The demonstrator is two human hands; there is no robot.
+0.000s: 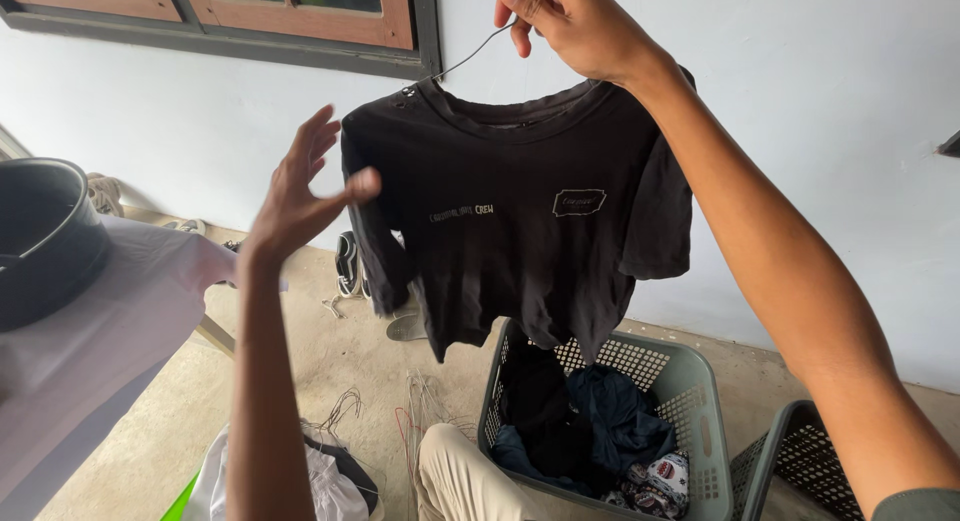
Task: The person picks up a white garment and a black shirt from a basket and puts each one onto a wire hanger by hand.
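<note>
A black t-shirt (510, 221) with small white print hangs on a thin wire hanger (470, 59). My right hand (570, 23) is raised near the top of the view and pinches the hanger's hook, holding the shirt up in front of the pale wall. My left hand (300, 186) is open with fingers spread, just left of the shirt's sleeve and not touching it. The shirt's hem dangles over a grey laundry basket (690, 391).
The grey basket holds dark and patterned clothes (600, 431). A second dark basket (790, 461) stands at the right. Loose wire hangers (400, 411) and shoes (350, 266) lie on the concrete floor. A dark pot (40, 236) sits on a white-covered surface (90, 351) at left.
</note>
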